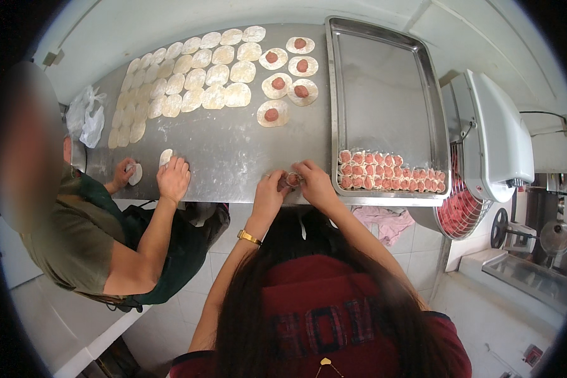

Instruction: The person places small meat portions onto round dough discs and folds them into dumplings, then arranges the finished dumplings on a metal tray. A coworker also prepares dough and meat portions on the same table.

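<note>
At the near edge of the steel table, my left hand (269,191) and my right hand (315,181) meet around one small meat dumpling (292,180). Fingers of both hands close on its wrapper, and pink filling shows in the middle. Beyond my hands lie several round wrappers with a ball of meat on each, such as the nearest filled wrapper (272,114). Just to my right, a large metal tray (384,82) holds rows of open-topped dumplings (390,175) packed along its near end.
Rows of plain floured wrappers (195,79) cover the table's far left. At my left a co-worker's hand (174,179) presses a piece of dough (166,157). A white mixer (498,135) with a wire guard and pink meat in its bowl (457,217) stands right of the tray.
</note>
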Demonstrator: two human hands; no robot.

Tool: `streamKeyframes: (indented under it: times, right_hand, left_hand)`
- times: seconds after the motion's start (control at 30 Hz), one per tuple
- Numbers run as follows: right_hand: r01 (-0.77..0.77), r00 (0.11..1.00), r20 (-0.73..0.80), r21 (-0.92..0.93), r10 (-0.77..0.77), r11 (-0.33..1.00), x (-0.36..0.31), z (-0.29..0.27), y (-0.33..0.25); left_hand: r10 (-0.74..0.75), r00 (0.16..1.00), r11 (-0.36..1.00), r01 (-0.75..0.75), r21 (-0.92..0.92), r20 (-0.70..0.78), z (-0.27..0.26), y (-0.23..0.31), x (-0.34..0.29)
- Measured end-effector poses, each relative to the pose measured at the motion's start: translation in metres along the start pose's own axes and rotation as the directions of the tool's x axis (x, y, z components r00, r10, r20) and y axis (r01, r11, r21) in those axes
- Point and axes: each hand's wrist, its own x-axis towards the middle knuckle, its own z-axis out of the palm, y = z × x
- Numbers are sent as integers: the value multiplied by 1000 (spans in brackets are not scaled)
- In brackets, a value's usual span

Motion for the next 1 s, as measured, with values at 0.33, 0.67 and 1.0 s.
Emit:
streamKeyframes:
  times: [0.33, 0.67, 1.0]
  right_hand:
    - [36, 997, -66, -1, -36, 999, 4, 5, 0]
    - [38, 998, -58, 2, -38, 999, 7, 5, 2]
    - [-70, 997, -3, 316, 75, 946, 5, -20, 6]
  left_hand:
    - [6, 999, 999, -7, -39, -37, 0, 3, 5]
    - [-14, 1000, 1000, 14, -2, 16, -5, -8, 10]
    - [-78, 964, 993, 98, 68, -254, -26, -51, 80]
